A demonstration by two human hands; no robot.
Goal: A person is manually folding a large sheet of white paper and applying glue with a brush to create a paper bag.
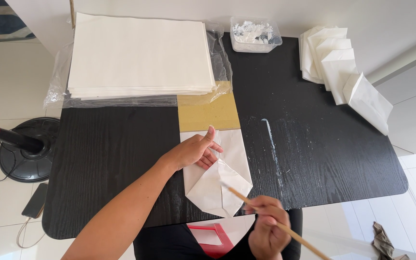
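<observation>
Black wood-grain table (pixel 111 159) on white tile floor, wall behind. Folded white paper bag (pixel 217 175) lies at the near table edge, long axis running away from the person, folded pointed end toward the person, far end on a tan cardboard sheet (pixel 208 113). Left hand (pixel 193 151) presses flat on the bag, fingers together, thumb out. Right hand (pixel 266 231) pinches a thin wooden stick (pixel 246 202), tip touching the bag's folded flap. Clear plastic tub (pixel 255 36) at the far edge holds white paste. Open plastic wrap holds a stack of white sheets (pixel 138 55), far left. Finished folded bags (pixel 338 62) fan out far right.
</observation>
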